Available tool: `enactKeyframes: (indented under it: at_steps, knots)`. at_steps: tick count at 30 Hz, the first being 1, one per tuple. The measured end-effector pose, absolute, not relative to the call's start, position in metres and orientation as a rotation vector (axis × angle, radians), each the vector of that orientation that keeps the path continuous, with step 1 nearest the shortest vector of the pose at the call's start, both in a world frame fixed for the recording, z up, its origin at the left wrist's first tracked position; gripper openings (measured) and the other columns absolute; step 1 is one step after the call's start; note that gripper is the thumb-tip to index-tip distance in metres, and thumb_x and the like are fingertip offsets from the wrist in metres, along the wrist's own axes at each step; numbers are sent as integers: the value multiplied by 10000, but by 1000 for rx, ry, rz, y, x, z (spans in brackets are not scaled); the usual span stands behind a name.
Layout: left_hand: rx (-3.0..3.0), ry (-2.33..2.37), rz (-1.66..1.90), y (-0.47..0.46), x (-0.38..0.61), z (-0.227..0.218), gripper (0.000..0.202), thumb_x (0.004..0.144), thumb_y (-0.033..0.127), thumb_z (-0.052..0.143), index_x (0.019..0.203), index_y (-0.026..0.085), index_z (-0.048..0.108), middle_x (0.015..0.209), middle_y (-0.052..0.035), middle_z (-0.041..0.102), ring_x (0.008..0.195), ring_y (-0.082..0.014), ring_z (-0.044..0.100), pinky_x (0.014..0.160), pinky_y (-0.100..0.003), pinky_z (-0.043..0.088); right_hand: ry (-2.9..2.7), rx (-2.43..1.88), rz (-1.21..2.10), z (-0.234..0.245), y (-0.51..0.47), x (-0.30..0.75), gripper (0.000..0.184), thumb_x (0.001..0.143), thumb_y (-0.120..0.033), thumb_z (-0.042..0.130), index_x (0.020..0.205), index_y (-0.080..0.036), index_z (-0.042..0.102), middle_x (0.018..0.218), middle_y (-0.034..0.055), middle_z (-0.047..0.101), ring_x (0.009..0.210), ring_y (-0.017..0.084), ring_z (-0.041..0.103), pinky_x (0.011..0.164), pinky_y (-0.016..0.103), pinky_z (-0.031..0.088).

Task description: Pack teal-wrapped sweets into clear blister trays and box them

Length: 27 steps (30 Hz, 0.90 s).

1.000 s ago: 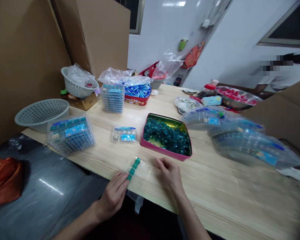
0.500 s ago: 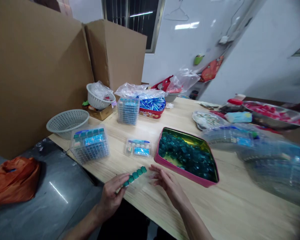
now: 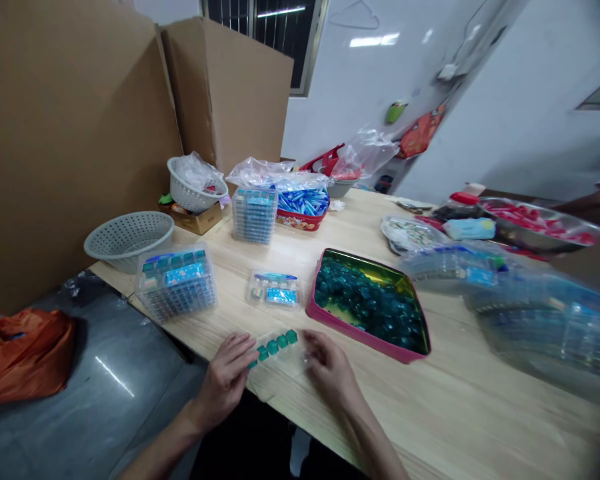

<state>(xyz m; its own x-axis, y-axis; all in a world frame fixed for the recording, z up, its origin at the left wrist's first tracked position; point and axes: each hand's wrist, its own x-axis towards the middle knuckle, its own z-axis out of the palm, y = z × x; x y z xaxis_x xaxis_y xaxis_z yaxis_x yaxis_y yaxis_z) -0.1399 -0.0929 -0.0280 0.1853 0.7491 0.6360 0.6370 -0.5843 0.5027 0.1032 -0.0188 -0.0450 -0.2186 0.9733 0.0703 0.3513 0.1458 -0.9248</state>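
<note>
A clear plastic packet point(image 3: 280, 357) with a row of small teal pieces point(image 3: 276, 345) lies at the near edge of the wooden table point(image 3: 455, 407). My left hand point(image 3: 227, 380) grips its left end, fingers curled on it. My right hand point(image 3: 330, 373) holds its right end, fingers bent round the plastic. Just beyond my right hand stands a pink tin point(image 3: 369, 305) full of loose teal pieces. A small finished packet point(image 3: 275, 291) lies behind my hands.
A stack of filled packets point(image 3: 177, 283) sits to the left, another stack point(image 3: 254, 215) farther back. Two white baskets point(image 3: 128, 236) point(image 3: 196, 184), cardboard boxes point(image 3: 80, 127), a tray of blue pens point(image 3: 301, 203) and heaps of bagged packets point(image 3: 530, 300) ring the table. An orange bag point(image 3: 23, 353) lies on the grey surface at left.
The camera view has lifted and shifted. My hands have drawn closer together on the packet, and the row of teal pieces now lies flatter between them.
</note>
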Motion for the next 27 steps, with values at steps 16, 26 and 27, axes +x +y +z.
enactKeyframes:
  at_steps: [16,26,27]
  knots:
    - [2528,1438,1396,-102,-88,-13,560,858,47,413,1402,123,306,1125,-138,655,1070,-200,611,893,-326,537,-2516,-1162,-74,22,-93,51,536,671,-59,504,1202,-125,518,1128,161,598,952,299,535,806,441,483]
    - [1935,1555,1489,-101,-88,-14,634,805,84,459,1403,190,277,1424,-144,386,1309,-274,378,1053,-488,373,-2203,-1071,-138,6,-59,83,296,880,-114,380,1134,-147,530,1022,134,641,888,228,627,699,324,533]
    - [1738,1613,1439,-92,-90,-17,642,808,109,469,1408,197,258,1440,-151,358,1293,-284,397,1035,-507,383,-2150,-1075,-76,11,-55,87,284,894,-141,392,1146,-153,523,1029,131,639,896,221,630,705,315,533]
